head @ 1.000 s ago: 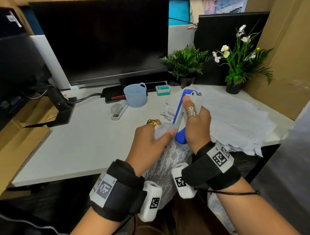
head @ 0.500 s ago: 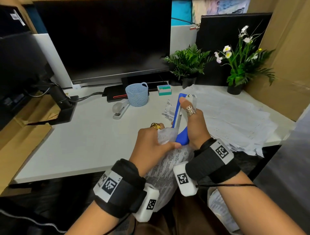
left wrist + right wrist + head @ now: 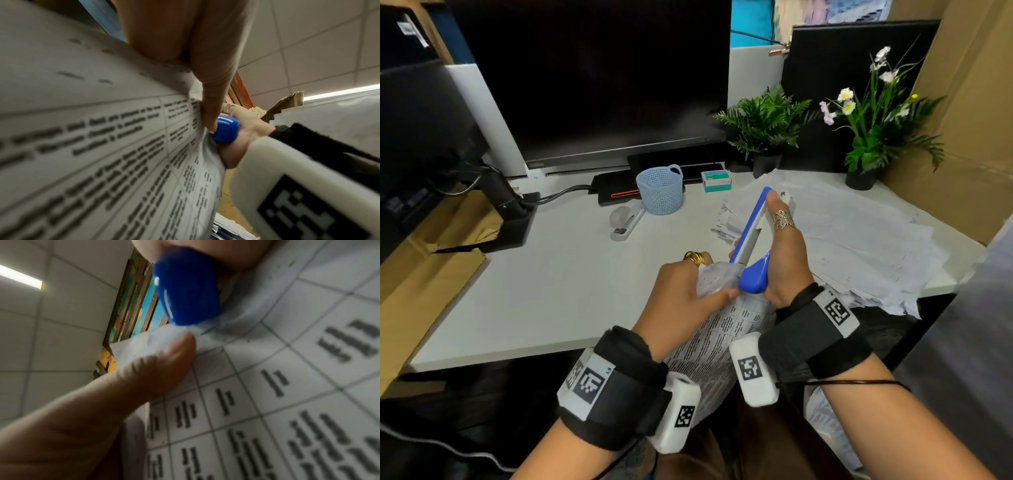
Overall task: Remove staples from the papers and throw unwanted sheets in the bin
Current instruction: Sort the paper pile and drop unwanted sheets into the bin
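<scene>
My left hand [image 3: 688, 291] pinches the top corner of a printed sheaf of papers [image 3: 719, 346] that hangs down toward my lap, thumb on the front of the papers [image 3: 102, 146]. My right hand [image 3: 780, 260] grips a blue and white stapler [image 3: 751, 236], thumb laid along its white top, with the blue end [image 3: 226, 129] pressed against the held corner. In the right wrist view the blue stapler end [image 3: 185, 288] sits at the paper's corner [image 3: 287, 386] beside my left thumb [image 3: 156, 366]. No staple is visible.
A wide heap of loose papers [image 3: 859, 240] covers the desk's right side. A blue mesh basket [image 3: 660, 190], a white stapler [image 3: 625, 219], a small staple box [image 3: 716, 180], two potted plants [image 3: 767, 126] and a dark monitor [image 3: 592, 78] stand behind. No bin is in view.
Both hands, with the stapler and the paper corner, have come a little lower and nearer to me. The grips are unchanged.
</scene>
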A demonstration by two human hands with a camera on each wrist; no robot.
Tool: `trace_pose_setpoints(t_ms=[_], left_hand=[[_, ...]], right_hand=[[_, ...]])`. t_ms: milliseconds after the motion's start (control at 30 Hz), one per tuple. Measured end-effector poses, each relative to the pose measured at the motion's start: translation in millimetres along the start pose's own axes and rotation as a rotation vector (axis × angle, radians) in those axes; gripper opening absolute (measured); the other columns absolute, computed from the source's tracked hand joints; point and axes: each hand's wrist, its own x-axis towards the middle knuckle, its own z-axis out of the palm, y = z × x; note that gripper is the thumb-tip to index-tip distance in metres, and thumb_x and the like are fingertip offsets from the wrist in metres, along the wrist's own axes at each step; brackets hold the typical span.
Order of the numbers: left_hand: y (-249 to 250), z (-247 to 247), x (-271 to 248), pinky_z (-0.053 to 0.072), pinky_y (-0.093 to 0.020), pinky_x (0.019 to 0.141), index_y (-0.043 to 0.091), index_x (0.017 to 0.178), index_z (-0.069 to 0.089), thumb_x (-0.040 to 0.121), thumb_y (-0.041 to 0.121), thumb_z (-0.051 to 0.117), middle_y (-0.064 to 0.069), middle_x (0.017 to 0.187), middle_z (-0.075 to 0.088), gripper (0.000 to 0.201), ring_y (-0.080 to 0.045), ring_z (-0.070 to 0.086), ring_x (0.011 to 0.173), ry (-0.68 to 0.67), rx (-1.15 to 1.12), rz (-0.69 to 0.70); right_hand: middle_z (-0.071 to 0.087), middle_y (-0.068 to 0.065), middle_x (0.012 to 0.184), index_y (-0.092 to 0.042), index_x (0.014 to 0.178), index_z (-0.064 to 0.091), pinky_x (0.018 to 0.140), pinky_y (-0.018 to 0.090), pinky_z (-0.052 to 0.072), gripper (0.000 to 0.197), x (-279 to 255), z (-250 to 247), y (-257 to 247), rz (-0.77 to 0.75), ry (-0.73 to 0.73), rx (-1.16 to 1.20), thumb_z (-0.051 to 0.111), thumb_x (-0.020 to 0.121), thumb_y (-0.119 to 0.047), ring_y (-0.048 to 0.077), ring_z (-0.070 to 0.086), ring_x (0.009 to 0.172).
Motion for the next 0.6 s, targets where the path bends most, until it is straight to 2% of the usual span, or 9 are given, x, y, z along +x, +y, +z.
trace_pose_setpoints(t_ms=[67,167,267,367,400,467,500,533,600], left_hand=[[1.0,-1.4,-2.4,0.033,-0.02,0.051,0.001,0.067,0.05,0.077,0.022,0.075,0.0,0.06,0.045,0.034,-0.004,0.041,0.053,-0.013,0.01,0.019],[0.0,-1.6,-5.3,0.029,-0.017,0.05,0.011,0.061,0.044,0.078,0.017,0.074,0.007,0.058,0.041,0.034,-0.004,0.038,0.052,-0.023,0.025,0.048],[-1.4,-1.2,-7.7,0.03,-0.02,0.052,0.001,0.066,0.05,0.078,0.017,0.073,0.002,0.061,0.044,0.03,-0.006,0.039,0.055,-0.044,0.036,0.054],[-5.7,-4.7,-7.8,0.033,-0.019,0.052,0.003,0.066,0.052,0.078,0.017,0.073,0.001,0.061,0.047,0.027,-0.005,0.042,0.054,-0.027,0.019,0.019],[-9.3,-6.7,-6.5,0.036,-0.019,0.053,0.004,0.067,0.054,0.077,0.017,0.074,0.001,0.062,0.05,0.025,-0.005,0.045,0.055,-0.009,0.001,-0.003],[-19.7,-13.7,-3.5,0.048,-0.024,0.063,0.006,0.081,0.063,0.076,0.023,0.076,-0.001,0.075,0.063,0.021,-0.008,0.059,0.069,0.023,0.004,-0.081],[-26.2,-18.4,-2.3,0.052,-0.028,0.072,0.009,0.09,0.066,0.074,0.027,0.077,-0.001,0.084,0.067,0.027,-0.011,0.063,0.079,0.038,0.019,-0.122],[-32.5,-23.4,-1.5,0.053,-0.032,0.079,0.011,0.097,0.067,0.073,0.032,0.078,-0.001,0.091,0.068,0.033,-0.013,0.064,0.086,0.047,0.024,-0.151],[-38.2,-34.4,-1.5,0.052,-0.039,0.085,0.015,0.103,0.067,0.068,0.043,0.077,0.0,0.096,0.069,0.045,-0.016,0.065,0.092,0.049,0.014,-0.18]], right_hand=[[0.044,0.013,0.086,-0.019,0.093,0.06,0.071,0.041,0.039,0.081,0.9,-0.3,2.8,-0.002,0.001,0.016,0.068,0.042,-0.082,0.031,0.041,0.075],[0.041,0.013,0.081,-0.01,0.093,0.056,0.071,0.043,0.041,0.09,2.4,0.2,8.2,-0.012,0.039,-0.031,0.067,0.041,-0.083,0.031,0.04,0.073],[0.047,0.015,0.083,-0.004,0.111,0.058,0.076,0.044,0.044,0.112,5.6,1.9,15.0,-0.009,0.059,-0.083,0.064,0.036,-0.087,0.03,0.046,0.078],[0.054,0.012,0.082,-0.01,0.111,0.064,0.076,0.041,0.046,0.094,14.1,7.3,17.2,0.009,-0.02,-0.071,0.068,0.045,-0.077,0.027,0.053,0.074],[0.061,0.008,0.085,-0.016,0.109,0.066,0.082,0.04,0.047,0.085,19.4,11.2,17.2,0.031,-0.05,-0.088,0.068,0.047,-0.074,0.025,0.057,0.078],[0.067,0.002,0.108,-0.028,0.113,0.065,0.1,0.045,0.041,0.086,37.5,18.5,17.6,0.128,-0.126,-0.171,0.072,0.043,-0.077,0.028,0.06,0.102],[0.065,0.003,0.118,-0.03,0.118,0.061,0.103,0.049,0.039,0.091,46.4,20.6,16.7,0.179,-0.16,-0.212,0.072,0.041,-0.078,0.029,0.058,0.111],[0.063,0.005,0.121,-0.029,0.121,0.059,0.102,0.051,0.041,0.091,54.9,21.5,14.7,0.213,-0.18,-0.236,0.073,0.044,-0.076,0.031,0.058,0.112],[0.065,0.011,0.113,-0.02,0.122,0.056,0.089,0.047,0.05,0.08,70.4,20.7,11.5,0.256,-0.187,-0.283,0.075,0.055,-0.059,0.031,0.063,0.096]])
